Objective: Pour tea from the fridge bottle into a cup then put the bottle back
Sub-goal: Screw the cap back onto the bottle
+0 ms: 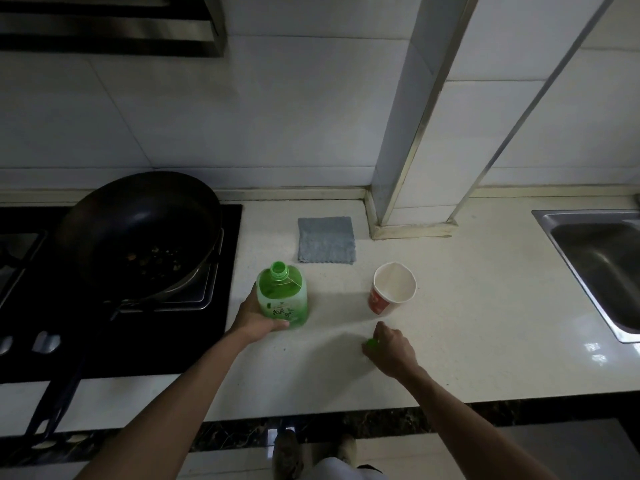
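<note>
Left hand (258, 315) grips the uncapped bottle (282, 296) mid-frame — right hand (389, 348) fingers pinch its green cap (372, 342) below the cup (393, 287).

white tiled wall (277, 116) behind a pale stone countertop (485, 323), a metal-edged pillar (405, 133) rising from it. black gas hob (227, 306) with a dark wok (138, 230) at left, steel sink (595, 265) at right, grey cloth (326, 240) near the wall. dim light.

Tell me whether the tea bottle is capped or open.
Open: the bottle has a bare neck; the right hand holds the green cap.
</note>
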A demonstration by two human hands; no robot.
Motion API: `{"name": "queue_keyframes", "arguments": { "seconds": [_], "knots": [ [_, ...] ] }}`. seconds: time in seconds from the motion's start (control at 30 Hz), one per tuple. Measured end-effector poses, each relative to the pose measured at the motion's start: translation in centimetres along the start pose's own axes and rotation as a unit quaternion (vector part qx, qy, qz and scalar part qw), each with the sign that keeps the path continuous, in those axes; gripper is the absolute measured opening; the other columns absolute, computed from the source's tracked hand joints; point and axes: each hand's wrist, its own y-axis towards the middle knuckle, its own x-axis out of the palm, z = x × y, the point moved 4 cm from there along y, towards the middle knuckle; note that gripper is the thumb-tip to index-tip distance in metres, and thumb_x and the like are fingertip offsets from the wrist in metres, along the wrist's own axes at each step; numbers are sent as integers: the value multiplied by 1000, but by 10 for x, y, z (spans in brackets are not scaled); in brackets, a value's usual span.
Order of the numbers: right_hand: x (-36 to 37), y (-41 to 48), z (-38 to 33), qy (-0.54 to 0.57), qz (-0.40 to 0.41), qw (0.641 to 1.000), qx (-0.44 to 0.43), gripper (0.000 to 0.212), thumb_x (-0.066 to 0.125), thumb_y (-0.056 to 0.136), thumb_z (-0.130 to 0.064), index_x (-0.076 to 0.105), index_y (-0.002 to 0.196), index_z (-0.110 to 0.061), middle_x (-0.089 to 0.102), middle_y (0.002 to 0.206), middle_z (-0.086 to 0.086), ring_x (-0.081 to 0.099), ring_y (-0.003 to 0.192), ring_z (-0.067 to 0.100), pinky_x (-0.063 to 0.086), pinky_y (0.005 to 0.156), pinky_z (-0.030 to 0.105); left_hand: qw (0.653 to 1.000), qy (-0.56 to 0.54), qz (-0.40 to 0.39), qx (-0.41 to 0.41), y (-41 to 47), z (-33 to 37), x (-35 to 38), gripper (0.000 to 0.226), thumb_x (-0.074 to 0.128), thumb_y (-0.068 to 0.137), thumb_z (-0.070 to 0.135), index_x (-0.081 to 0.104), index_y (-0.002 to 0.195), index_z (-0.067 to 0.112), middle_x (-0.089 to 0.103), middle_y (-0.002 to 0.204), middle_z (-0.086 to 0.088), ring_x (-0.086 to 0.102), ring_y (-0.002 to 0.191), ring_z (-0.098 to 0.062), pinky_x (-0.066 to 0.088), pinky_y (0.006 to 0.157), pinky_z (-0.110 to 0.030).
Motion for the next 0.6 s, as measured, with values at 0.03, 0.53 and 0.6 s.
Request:
{"name": "queue_keyframes", "arguments": {
  "seconds": [0.03,0.53,0.6],
  "knots": [
    [-5,1,-9,26,13,999,-23,20,64,90,-26,51,100,-15,61,92,3,58,75,17,48,58,21,1000,-2,2,2,0,0,0,89,90,54,1,49,131,21,66,106,2,62,102,-17,52,84,-26],
    [-90,11,-208,205,115,924,-301,20,78,80,-22,65,92,-11,67,89,-6,61,82,5,49,68,14,997,-26,-34,61,-6,7,-1,93,88,54,1,42,131,24,63,115,2,62,107,-14,58,84,-33],
    [-85,9,-215,179,103,922,-327,19,76,81,-23,65,95,-14,65,90,-12,59,82,0,47,68,13,997,-34,-34,58,-6,7,-2,90,87,55,-1,43,129,25,64,114,1,62,106,-14,58,83,-33]
  ]
}}
